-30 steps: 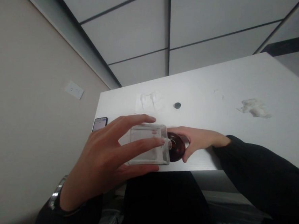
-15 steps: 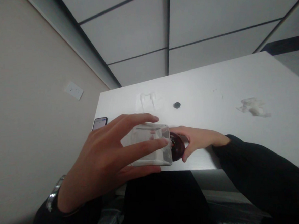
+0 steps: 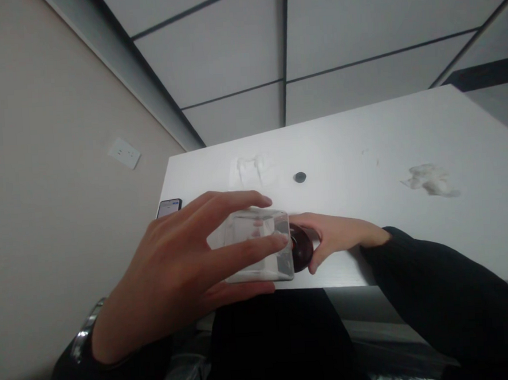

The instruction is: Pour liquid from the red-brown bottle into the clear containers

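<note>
Left hand [image 3: 168,270] clamped on a clear square-sided bottle [image 3: 272,268]; its fingers are spread, one along the far side, one laid across the upper face and one along the near side; the bottle lies tipped over sideways, its one end directed at the right hand [image 3: 336,233]; the neck is largely hidden, and whether it touches the vessel beside it cannot be told. Right hand closed about a dark red, rounded vessel [image 3: 303,254], thumb on the near side, fingers on the far side; the vessel is located at the near edge of the white bench [image 3: 347,161], immediately to the right of the clear bottle and partly covered by it; its contents cannot be made out.

Other items noted on the bench: a small dark disc [image 3: 300,177], beyond the two containers; a translucent whitish piece [image 3: 249,172], to the left of the disc, nature unclear; a phone [image 3: 169,208] at the left edge, screen lit, partly obscured by the left hand; a crumpled white tissue [image 3: 429,180], well apart, to the right. A metallic band [image 3: 87,331] is worn at the left wrist; both sleeves are black; a socket plate [image 3: 125,153] is fixed to the wall at left.
</note>
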The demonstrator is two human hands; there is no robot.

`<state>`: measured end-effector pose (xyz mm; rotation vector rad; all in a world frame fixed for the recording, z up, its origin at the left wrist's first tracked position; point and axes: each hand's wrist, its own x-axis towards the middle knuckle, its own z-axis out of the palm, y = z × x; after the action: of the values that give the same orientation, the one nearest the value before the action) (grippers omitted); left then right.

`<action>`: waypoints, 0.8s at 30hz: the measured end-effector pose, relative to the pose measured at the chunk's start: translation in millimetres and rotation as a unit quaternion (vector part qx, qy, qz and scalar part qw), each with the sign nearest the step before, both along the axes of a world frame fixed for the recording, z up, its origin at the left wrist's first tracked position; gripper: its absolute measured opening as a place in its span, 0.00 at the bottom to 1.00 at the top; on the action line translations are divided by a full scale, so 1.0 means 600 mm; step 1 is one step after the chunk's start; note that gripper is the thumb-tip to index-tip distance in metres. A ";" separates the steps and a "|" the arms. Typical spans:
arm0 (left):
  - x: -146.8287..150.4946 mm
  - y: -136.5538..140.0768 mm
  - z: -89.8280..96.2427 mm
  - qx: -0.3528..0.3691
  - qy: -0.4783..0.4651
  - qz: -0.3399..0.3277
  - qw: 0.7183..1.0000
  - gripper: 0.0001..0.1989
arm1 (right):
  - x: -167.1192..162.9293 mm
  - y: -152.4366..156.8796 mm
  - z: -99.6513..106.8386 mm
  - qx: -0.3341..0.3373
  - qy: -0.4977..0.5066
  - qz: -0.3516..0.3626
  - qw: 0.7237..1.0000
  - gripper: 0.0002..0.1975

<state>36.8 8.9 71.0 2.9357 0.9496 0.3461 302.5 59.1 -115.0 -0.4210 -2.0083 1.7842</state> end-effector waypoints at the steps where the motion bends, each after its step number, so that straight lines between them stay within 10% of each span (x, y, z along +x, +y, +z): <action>1: 0.001 0.000 0.000 0.002 0.002 -0.003 1.000 0.13 | 0.000 0.000 -0.001 0.001 0.001 0.000 1.000 0.51; 24: 0.018 0.003 0.019 0.002 0.025 -0.023 0.999 0.11 | 0.000 0.000 0.001 -0.002 -0.005 -0.007 1.000 0.52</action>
<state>47.8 10.8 82.3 2.9776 0.8847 0.2757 302.4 59.3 -114.3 -0.4461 -2.0045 1.7815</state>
